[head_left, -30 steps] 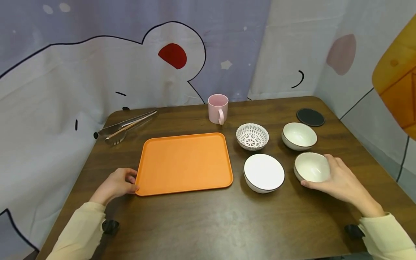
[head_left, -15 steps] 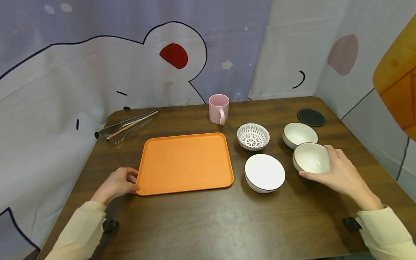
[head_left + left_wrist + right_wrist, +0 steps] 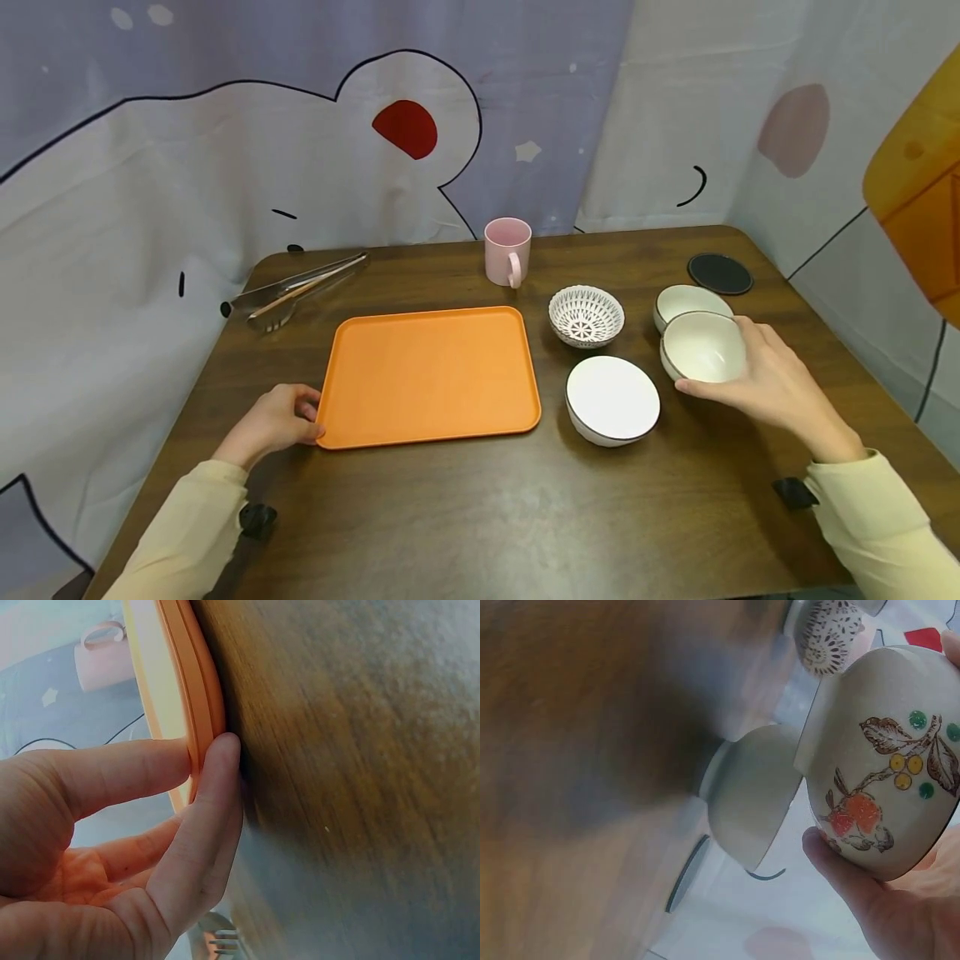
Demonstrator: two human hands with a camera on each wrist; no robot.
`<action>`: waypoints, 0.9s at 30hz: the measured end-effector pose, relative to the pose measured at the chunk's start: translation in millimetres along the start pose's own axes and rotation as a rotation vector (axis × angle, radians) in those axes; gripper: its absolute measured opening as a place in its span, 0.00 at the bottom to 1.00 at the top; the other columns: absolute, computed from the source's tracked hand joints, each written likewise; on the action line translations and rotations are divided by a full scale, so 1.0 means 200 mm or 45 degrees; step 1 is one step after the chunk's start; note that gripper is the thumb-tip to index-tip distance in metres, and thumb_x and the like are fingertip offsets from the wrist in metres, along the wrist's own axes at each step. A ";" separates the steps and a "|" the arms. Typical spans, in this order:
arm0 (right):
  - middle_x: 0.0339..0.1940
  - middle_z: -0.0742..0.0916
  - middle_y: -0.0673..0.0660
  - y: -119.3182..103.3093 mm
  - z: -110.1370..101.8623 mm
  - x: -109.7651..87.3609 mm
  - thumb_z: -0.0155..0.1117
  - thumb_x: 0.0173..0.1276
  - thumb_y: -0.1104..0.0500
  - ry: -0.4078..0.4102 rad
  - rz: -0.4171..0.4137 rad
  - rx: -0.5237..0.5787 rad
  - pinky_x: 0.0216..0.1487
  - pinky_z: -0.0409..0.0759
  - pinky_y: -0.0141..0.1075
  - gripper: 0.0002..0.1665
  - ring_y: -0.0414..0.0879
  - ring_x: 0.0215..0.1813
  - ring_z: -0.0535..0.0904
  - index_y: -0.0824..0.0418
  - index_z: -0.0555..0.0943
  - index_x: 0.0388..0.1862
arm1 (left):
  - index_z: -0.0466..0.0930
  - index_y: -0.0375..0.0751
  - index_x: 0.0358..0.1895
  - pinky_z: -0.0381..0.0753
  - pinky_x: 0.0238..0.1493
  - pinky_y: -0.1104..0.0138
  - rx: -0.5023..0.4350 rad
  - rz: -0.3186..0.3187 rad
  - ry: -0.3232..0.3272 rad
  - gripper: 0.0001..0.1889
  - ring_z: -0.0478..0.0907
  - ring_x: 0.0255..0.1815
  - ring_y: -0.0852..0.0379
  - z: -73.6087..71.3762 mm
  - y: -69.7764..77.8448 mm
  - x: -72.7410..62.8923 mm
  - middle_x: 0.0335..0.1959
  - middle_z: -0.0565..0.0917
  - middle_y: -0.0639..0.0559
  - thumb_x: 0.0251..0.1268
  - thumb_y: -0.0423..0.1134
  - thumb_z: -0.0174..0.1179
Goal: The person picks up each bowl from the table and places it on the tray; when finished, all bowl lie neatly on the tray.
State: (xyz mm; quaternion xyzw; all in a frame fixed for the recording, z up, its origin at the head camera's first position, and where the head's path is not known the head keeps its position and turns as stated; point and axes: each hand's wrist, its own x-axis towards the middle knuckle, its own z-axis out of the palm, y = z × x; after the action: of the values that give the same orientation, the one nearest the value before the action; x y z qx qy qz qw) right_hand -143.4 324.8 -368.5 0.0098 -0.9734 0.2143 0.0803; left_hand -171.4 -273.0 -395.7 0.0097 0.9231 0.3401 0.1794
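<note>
1. A printed curtain (image 3: pixel 187 183) hangs beyond both hands, and a dark wood-grain table (image 3: pixel 480 517) spreads beneath them.

2. The right hand (image 3: pixel 772 392) grips a pale bowl (image 3: pixel 703 346), thumb at the near side and fingers round the right side. In the right wrist view, this bowl looks raised off the table, its outer wall painted with fruit and leaves.

3. Just beyond the right hand stands a second pale bowl (image 3: pixel 690 298), partly hidden by the held one; whether the two touch, I cannot tell. Farther past it lies a black disc (image 3: pixel 720 273).

4. Left of the right hand are a white bowl (image 3: pixel 611 396) and, farther off, a patterned bowl (image 3: pixel 586 317).

5. The left hand (image 3: pixel 273 421) pinches the rim of an orange tray (image 3: pixel 431 375) near the corner closest to it; the tray lies flat, to that hand's right.

6. The pale bowl is probably glazed ceramic: rigid, fairly light, slick and breakable. Its wall, just under the rim, seems the surest hold, with thumb and fingers well apart.

7. The tray looks like stiff, light plastic, likely to slide easily; its raised rim offers a good pinch.
</note>
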 end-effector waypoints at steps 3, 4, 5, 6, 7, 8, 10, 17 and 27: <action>0.60 0.71 0.72 -0.03 0.00 0.02 0.77 0.43 0.30 -0.003 -0.002 0.001 0.44 0.73 0.61 0.70 0.69 0.51 0.73 0.67 0.57 0.74 | 0.71 0.19 0.55 0.79 0.31 0.65 -0.007 -0.007 -0.001 0.27 0.76 0.29 0.54 0.00 0.00 0.00 0.33 0.76 0.41 0.50 0.26 0.67; 0.60 0.71 0.72 -0.04 0.00 0.03 0.77 0.42 0.30 -0.003 -0.003 0.001 0.45 0.73 0.61 0.71 0.69 0.52 0.73 0.66 0.56 0.75 | 0.71 0.19 0.55 0.79 0.31 0.65 -0.009 -0.010 -0.001 0.27 0.76 0.29 0.54 0.00 0.00 0.00 0.33 0.76 0.41 0.50 0.25 0.67; 0.60 0.71 0.72 -0.04 0.00 0.04 0.77 0.42 0.30 0.000 -0.006 -0.002 0.45 0.73 0.62 0.71 0.69 0.52 0.72 0.66 0.56 0.75 | 0.71 0.19 0.55 0.79 0.31 0.65 -0.011 -0.011 -0.001 0.27 0.76 0.29 0.54 0.00 -0.01 -0.01 0.33 0.76 0.41 0.50 0.25 0.67; 0.60 0.71 0.72 -0.05 0.00 0.05 0.77 0.42 0.30 0.003 -0.011 -0.003 0.46 0.72 0.62 0.72 0.69 0.53 0.72 0.66 0.56 0.75 | 0.71 0.19 0.55 0.79 0.31 0.65 -0.009 -0.011 0.001 0.27 0.76 0.29 0.54 0.00 -0.01 -0.01 0.33 0.76 0.41 0.50 0.25 0.67; 0.60 0.71 0.72 -0.06 0.00 0.05 0.77 0.41 0.30 0.005 -0.016 -0.006 0.46 0.72 0.62 0.72 0.69 0.53 0.72 0.67 0.56 0.75 | 0.71 0.19 0.55 0.79 0.31 0.65 -0.005 -0.011 0.004 0.27 0.76 0.29 0.54 0.00 -0.01 -0.01 0.33 0.77 0.41 0.50 0.26 0.67; 0.60 0.71 0.73 -0.06 0.00 0.06 0.78 0.41 0.30 0.008 -0.025 -0.008 0.46 0.72 0.63 0.73 0.69 0.54 0.72 0.67 0.56 0.75 | 0.71 0.19 0.55 0.79 0.31 0.65 -0.002 -0.010 0.006 0.27 0.76 0.29 0.54 0.00 -0.01 -0.01 0.33 0.77 0.41 0.50 0.26 0.67; 0.60 0.71 0.74 -0.07 0.00 0.08 0.78 0.41 0.31 0.015 -0.043 -0.013 0.47 0.72 0.63 0.72 0.70 0.54 0.71 0.68 0.56 0.75 | 0.71 0.19 0.55 0.79 0.31 0.65 0.007 -0.011 0.009 0.27 0.76 0.29 0.54 0.00 -0.01 -0.01 0.33 0.77 0.41 0.49 0.26 0.67; 0.62 0.71 0.76 -0.13 0.00 0.12 0.79 0.40 0.32 0.014 -0.067 0.008 0.47 0.71 0.64 0.69 0.71 0.56 0.71 0.64 0.60 0.73 | 0.71 0.20 0.56 0.78 0.32 0.65 0.004 -0.019 0.008 0.28 0.75 0.30 0.53 -0.01 0.00 -0.01 0.33 0.77 0.42 0.49 0.27 0.67; 0.58 0.74 0.70 -0.19 0.02 0.16 0.82 0.38 0.34 0.017 -0.117 0.062 0.46 0.71 0.61 0.65 0.65 0.57 0.70 0.59 0.64 0.70 | 0.70 0.21 0.57 0.76 0.33 0.64 0.000 -0.031 -0.013 0.29 0.74 0.32 0.52 -0.01 0.00 0.00 0.35 0.77 0.41 0.50 0.28 0.67</action>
State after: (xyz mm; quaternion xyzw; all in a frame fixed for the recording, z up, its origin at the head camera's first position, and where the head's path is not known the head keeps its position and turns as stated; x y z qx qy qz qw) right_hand -172.9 288.4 -350.9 0.0551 -0.9659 0.2341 0.0961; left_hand -172.1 -275.0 -394.1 0.0003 0.9223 0.3376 0.1880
